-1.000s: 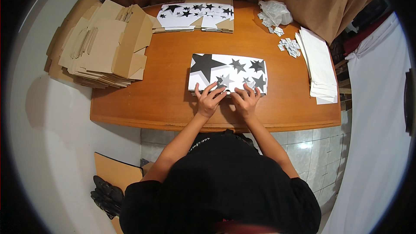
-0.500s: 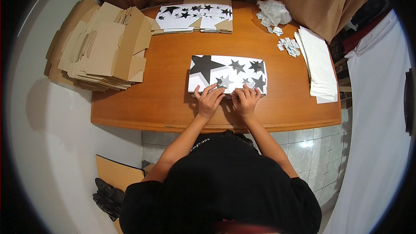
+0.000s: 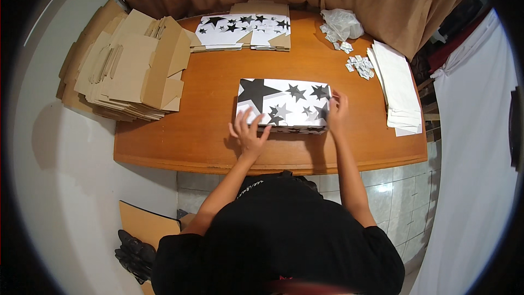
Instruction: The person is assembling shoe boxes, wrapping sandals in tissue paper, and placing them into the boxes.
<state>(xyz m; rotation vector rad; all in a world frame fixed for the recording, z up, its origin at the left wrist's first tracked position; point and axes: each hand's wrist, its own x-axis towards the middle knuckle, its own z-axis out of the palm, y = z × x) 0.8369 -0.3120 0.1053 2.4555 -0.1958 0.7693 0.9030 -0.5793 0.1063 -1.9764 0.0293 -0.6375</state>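
Observation:
A closed white cardboard box (image 3: pixel 297 108) printed with black and grey stars lies on the wooden table in front of me. My left hand (image 3: pixel 250 134) is at its near left corner, fingers spread, the fingertips over the edge of the lid. At the box's right end is my right hand (image 3: pixel 338 110), its fingers bent along the short side near the far right corner. The fingers of that hand partly overlap one another, and whether they press on the box cannot be made out.
Flattened brown cardboard boxes (image 3: pixel 128 68) are stacked at the table's left. Star-printed flat boxes (image 3: pixel 218 41) lie at the back. Small white sachets (image 3: pixel 360 67) sit at the right beside a clear plastic bag (image 3: pixel 343 24) and a pile of white sheets (image 3: pixel 397 90).
Both hands have left the middle of the box's front edge. My left hand has shifted left to the near corner; my right has gone to the right end. The fingers of the left have spread.

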